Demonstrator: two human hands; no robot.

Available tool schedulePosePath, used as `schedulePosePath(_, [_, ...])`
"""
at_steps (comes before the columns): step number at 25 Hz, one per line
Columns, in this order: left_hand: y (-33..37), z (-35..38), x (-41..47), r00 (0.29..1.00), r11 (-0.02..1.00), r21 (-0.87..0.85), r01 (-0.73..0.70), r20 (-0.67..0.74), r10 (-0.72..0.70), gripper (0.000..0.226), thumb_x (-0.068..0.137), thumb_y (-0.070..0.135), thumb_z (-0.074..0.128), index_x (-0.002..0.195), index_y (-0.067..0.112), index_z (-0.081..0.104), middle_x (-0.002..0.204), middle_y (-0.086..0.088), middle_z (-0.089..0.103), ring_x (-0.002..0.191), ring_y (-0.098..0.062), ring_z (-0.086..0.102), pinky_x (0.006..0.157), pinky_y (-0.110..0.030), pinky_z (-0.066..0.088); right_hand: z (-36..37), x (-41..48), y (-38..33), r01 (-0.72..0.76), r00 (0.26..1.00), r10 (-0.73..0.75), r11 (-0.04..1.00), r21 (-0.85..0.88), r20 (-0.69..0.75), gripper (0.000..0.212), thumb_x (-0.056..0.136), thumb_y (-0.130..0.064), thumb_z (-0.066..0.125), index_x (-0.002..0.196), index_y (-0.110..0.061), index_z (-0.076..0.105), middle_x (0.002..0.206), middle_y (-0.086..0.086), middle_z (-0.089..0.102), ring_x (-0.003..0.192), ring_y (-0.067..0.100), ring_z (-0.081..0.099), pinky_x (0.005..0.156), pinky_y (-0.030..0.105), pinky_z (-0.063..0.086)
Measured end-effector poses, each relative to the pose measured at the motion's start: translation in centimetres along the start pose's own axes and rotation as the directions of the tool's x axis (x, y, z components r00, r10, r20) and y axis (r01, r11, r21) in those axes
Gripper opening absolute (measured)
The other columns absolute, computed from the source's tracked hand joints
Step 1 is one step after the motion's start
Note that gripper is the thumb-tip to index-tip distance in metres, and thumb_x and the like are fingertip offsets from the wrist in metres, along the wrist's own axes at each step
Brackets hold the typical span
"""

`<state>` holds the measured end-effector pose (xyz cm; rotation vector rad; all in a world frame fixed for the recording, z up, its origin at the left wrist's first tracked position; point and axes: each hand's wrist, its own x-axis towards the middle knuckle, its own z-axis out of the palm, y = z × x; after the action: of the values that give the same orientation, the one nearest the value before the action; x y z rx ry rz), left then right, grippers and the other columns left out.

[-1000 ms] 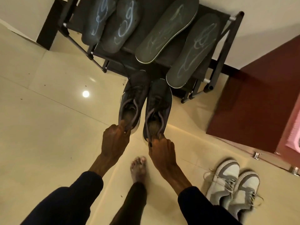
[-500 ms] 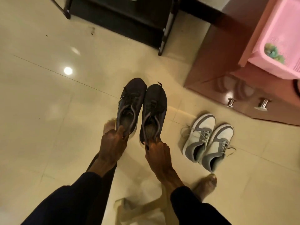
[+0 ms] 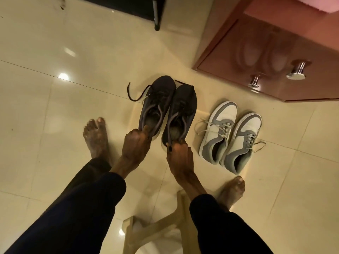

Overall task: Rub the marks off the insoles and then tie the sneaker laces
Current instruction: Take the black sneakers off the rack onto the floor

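Observation:
Two dark sneakers sit side by side on the cream tiled floor, toes pointing away. My left hand (image 3: 134,143) grips the heel of the left dark sneaker (image 3: 156,103). My right hand (image 3: 180,153) grips the heel of the right dark sneaker (image 3: 183,107). Their dark laces hang loose, and one lace end (image 3: 132,94) trails on the floor to the left. A pair of grey and white sneakers (image 3: 231,132) with untied laces stands just to the right. No insoles are in view.
A reddish wooden cabinet (image 3: 266,52) with metal knobs stands at the right back. A black rack leg (image 3: 157,13) is at the top. A beige plastic stool (image 3: 156,228) is below my arms. My bare feet (image 3: 95,136) flank the shoes.
My hands have carried the dark sneakers back from the rack and lowered them beside the grey pair. The view tilted down, so the rack with the marked insoles has left the frame.

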<state>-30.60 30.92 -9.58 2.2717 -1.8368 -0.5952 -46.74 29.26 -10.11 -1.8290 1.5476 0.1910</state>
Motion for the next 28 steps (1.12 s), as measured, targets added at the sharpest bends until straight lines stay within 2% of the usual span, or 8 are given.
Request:
schedulePosePath(4, [0.8,3.3,0.9,0.998,0.998,0.017,-0.058,0.032,0.057,0.032,0.078,0.006,0.085,0.099,-0.002,0.063,0.056,-0.015,0.059,0.04,-0.029,0.053,0.046,-0.032,0.051,1.4,1.7,2.2,-0.092,0.995,0.095,0.992,0.081,-0.026,0.014,0.101,-0.012,0.058,0.105,-0.003,0.067,0.095,0.018,0.066,0.083,0.036,0.066,0.073,0.047,0.06])
schedulePosePath(9, [1.7,5.3,0.7,0.993,0.999,0.037,0.012,0.119,-0.016,0.025,0.078,0.003,0.086,0.093,-0.002,0.067,0.056,-0.018,0.06,0.041,-0.032,0.054,0.047,-0.027,0.042,2.2,2.5,3.8,-0.158,0.986,0.152,0.982,0.104,0.069,0.019,0.102,-0.015,0.057,0.114,-0.003,0.065,0.112,0.017,0.06,0.094,0.031,0.065,0.083,0.043,0.06])
schedulePosePath(11, [1.8,5.3,0.1,0.983,0.997,0.019,0.071,0.17,-0.073,0.02,0.082,0.005,0.082,0.095,-0.004,0.069,0.066,-0.023,0.065,0.051,-0.038,0.061,0.052,-0.029,0.041,2.1,1.8,4.2,-0.148,0.982,0.139,0.987,0.065,0.125,0.021,0.103,-0.015,0.056,0.118,-0.004,0.064,0.117,0.017,0.058,0.099,0.031,0.063,0.087,0.041,0.058])
schedulePosePath(13, [1.8,5.3,-0.3,0.955,0.987,0.026,0.159,0.251,-0.16,0.021,0.093,0.014,0.073,0.106,-0.003,0.069,0.085,-0.026,0.069,0.072,-0.041,0.067,0.063,-0.035,0.045,1.7,1.0,4.2,-0.138,0.981,0.133,0.99,0.027,0.14,0.021,0.104,-0.014,0.055,0.121,-0.004,0.064,0.118,0.017,0.058,0.101,0.031,0.063,0.087,0.039,0.057])
schedulePosePath(16, [2.0,4.9,-0.7,0.933,0.981,0.095,0.17,0.304,-0.191,0.028,0.101,0.025,0.063,0.116,0.002,0.067,0.098,-0.023,0.071,0.086,-0.038,0.067,0.07,-0.034,0.042,0.8,0.3,4.0,-0.118,0.986,0.115,0.993,0.019,0.119,0.019,0.102,-0.008,0.056,0.119,-0.005,0.065,0.116,0.016,0.059,0.099,0.032,0.064,0.084,0.035,0.056])
schedulePosePath(19, [3.1,3.4,-1.0,0.952,0.986,0.098,0.137,0.263,-0.158,0.026,0.097,0.025,0.068,0.113,0.004,0.07,0.092,-0.019,0.073,0.082,-0.036,0.069,0.067,-0.036,0.046,-1.0,-0.2,3.3,-0.114,0.989,0.113,0.993,0.001,0.099,0.025,0.1,-0.004,0.058,0.125,-0.006,0.064,0.121,0.014,0.061,0.104,0.029,0.063,0.086,0.03,0.052])
schedulePosePath(23, [5.3,0.8,-2.0,0.967,0.993,0.081,0.09,0.23,-0.106,0.018,0.087,0.021,0.08,0.097,0.007,0.074,0.078,-0.013,0.074,0.067,-0.032,0.071,0.058,-0.035,0.053,-4.3,-1.2,2.6,-0.07,0.996,0.071,0.997,-0.014,0.056,0.03,0.099,-0.002,0.058,0.129,-0.006,0.062,0.125,0.014,0.061,0.108,0.026,0.062,0.088,0.027,0.051])
schedulePosePath(28, [7.6,-2.8,-3.6,0.988,0.999,0.027,0.026,0.15,-0.029,0.016,0.08,0.017,0.087,0.086,0.01,0.074,0.068,-0.007,0.072,0.055,-0.027,0.068,0.05,-0.03,0.051,-8.4,-2.3,2.0,-0.066,0.998,0.066,0.998,-0.02,-0.025,0.027,0.098,-0.005,0.061,0.126,-0.006,0.065,0.122,0.014,0.062,0.106,0.027,0.063,0.086,0.029,0.053])
